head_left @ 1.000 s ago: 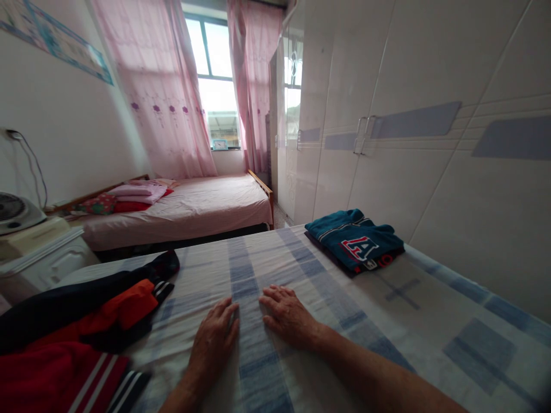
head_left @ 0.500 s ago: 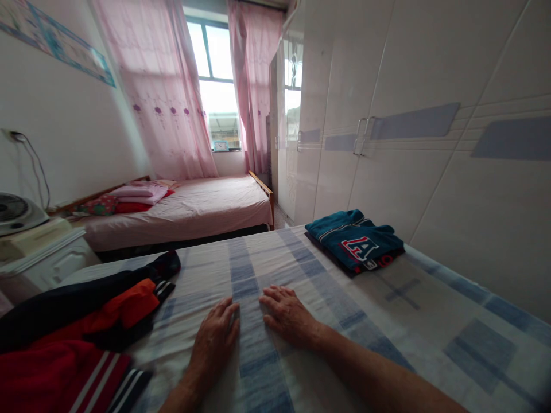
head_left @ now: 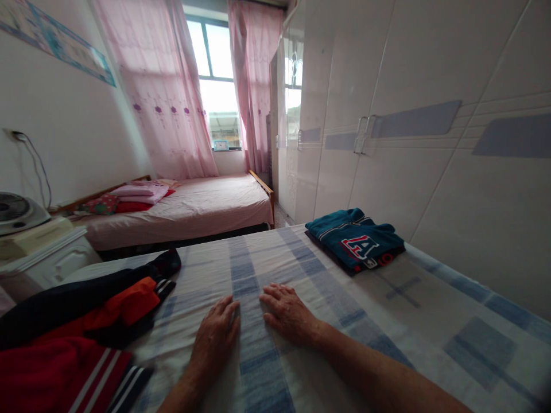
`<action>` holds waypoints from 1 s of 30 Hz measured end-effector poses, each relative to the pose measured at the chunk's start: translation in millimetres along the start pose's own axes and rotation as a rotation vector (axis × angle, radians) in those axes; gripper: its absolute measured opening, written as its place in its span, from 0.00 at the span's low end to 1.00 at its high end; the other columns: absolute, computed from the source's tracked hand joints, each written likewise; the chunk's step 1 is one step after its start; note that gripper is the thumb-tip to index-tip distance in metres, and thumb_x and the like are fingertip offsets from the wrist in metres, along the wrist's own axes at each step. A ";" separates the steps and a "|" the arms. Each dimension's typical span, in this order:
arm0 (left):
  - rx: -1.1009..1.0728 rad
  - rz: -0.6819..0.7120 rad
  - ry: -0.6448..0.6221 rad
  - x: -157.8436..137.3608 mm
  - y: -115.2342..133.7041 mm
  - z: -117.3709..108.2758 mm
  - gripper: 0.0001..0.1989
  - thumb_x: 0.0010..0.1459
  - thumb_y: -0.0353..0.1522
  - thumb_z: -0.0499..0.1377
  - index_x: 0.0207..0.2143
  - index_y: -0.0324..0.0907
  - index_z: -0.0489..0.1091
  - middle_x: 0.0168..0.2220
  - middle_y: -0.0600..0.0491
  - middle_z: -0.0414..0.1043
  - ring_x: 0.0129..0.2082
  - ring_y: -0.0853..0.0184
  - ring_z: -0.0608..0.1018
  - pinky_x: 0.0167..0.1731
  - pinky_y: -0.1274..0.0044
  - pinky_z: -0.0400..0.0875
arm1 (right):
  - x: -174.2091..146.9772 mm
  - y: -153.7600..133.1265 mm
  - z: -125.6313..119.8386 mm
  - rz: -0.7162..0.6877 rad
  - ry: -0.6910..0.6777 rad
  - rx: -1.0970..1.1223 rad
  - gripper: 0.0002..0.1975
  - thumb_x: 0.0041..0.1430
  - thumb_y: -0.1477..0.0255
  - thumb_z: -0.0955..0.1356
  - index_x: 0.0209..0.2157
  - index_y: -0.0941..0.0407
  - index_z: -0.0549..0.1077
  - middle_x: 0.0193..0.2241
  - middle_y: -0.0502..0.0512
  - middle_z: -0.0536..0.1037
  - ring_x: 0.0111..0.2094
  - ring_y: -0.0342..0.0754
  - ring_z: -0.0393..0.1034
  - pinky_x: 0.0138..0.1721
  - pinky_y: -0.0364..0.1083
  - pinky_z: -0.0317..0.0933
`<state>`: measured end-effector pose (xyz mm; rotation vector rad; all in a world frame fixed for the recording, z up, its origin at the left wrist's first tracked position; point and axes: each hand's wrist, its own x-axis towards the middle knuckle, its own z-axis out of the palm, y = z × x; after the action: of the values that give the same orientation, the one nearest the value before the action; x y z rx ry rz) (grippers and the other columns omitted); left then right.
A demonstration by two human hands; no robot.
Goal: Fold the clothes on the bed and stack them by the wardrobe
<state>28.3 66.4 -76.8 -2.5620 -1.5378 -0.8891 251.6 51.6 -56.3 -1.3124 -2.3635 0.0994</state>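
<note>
A thin cotton-looking sheet is covering the bed under the hands, its white weave wrinkling finely and carrying blue bands and squares. Beyond the hands and to their right, a teal garment is lying folded into a soft block, showing white piping and a thick red-and-white-edged letter; a dark layer is peeking out beneath it. To the left of the hands, loose clothes are heaping up: a long dark garment, a crumpled bright orange piece and, closest, a red garment with white stripes. The left hand and the right hand are resting palm down on the sheet, side by side but apart, fingers loosely extended and slightly curving, both thumbs pointing inward.
</note>
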 end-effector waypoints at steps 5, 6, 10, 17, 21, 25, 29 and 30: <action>-0.009 0.007 0.005 0.0 0.6 -1.1 0.15 0.57 0.31 0.52 0.45 0.39 0.71 0.50 0.44 0.71 0.51 0.57 0.72 0.51 0.63 0.68 | -0.1 0.3 0.6 0.004 -0.004 -0.004 0.20 0.60 0.64 0.63 0.54 0.52 0.64 0.57 0.55 0.66 0.59 0.51 0.54 0.59 0.53 0.46; -0.010 0.006 0.005 0.0 1.0 -1.7 0.15 0.57 0.31 0.52 0.45 0.39 0.72 0.50 0.44 0.71 0.51 0.57 0.72 0.51 0.63 0.68 | -0.1 0.4 0.6 0.004 -0.004 -0.005 0.20 0.60 0.64 0.63 0.54 0.52 0.64 0.57 0.55 0.66 0.59 0.51 0.54 0.59 0.53 0.46; -0.005 0.002 -0.008 0.1 2.3 -3.6 0.15 0.57 0.31 0.52 0.45 0.38 0.72 0.50 0.42 0.71 0.51 0.56 0.72 0.51 0.62 0.68 | -0.3 0.6 -0.2 -0.002 -0.010 -0.006 0.20 0.60 0.64 0.63 0.54 0.52 0.64 0.57 0.55 0.65 0.59 0.51 0.54 0.59 0.53 0.46; 0.016 0.001 -0.010 0.4 1.6 -2.7 0.15 0.58 0.31 0.51 0.45 0.39 0.71 0.51 0.43 0.70 0.52 0.56 0.72 0.51 0.62 0.68 | -0.4 0.0 -1.2 -0.005 -0.010 -0.009 0.20 0.61 0.64 0.63 0.54 0.52 0.64 0.57 0.55 0.65 0.59 0.52 0.54 0.59 0.53 0.47; 0.024 0.000 -0.011 -0.1 0.9 -2.1 0.15 0.57 0.31 0.51 0.45 0.40 0.71 0.51 0.45 0.70 0.52 0.58 0.72 0.51 0.63 0.68 | 0.0 -0.7 -1.6 -0.006 -0.009 -0.010 0.20 0.60 0.65 0.63 0.53 0.52 0.64 0.57 0.55 0.66 0.59 0.51 0.54 0.59 0.53 0.46; 0.016 -0.001 -0.018 -1.1 0.3 -1.4 0.15 0.58 0.31 0.51 0.46 0.40 0.70 0.51 0.44 0.70 0.52 0.57 0.71 0.52 0.63 0.67 | -0.2 -1.5 -2.1 -0.001 -0.012 -0.009 0.20 0.60 0.64 0.63 0.53 0.52 0.65 0.57 0.55 0.65 0.59 0.52 0.55 0.59 0.53 0.47; 0.002 -0.007 -0.008 -0.8 0.2 -1.2 0.15 0.58 0.31 0.51 0.45 0.40 0.71 0.51 0.44 0.70 0.52 0.57 0.71 0.52 0.62 0.67 | 0.0 -2.3 -3.4 0.001 -0.016 -0.007 0.20 0.61 0.64 0.62 0.54 0.52 0.64 0.57 0.54 0.66 0.59 0.52 0.54 0.59 0.53 0.47; -0.001 -0.008 -0.008 -0.5 0.2 -1.3 0.15 0.57 0.31 0.51 0.45 0.40 0.71 0.51 0.44 0.70 0.52 0.57 0.72 0.52 0.62 0.67 | 0.2 -2.4 -3.6 0.002 -0.016 -0.007 0.20 0.60 0.64 0.63 0.54 0.52 0.64 0.57 0.55 0.66 0.59 0.52 0.54 0.59 0.53 0.47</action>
<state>27.7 65.5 -75.9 -2.5648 -1.5510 -0.8813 251.0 49.9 -52.4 -1.3218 -2.3782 0.1024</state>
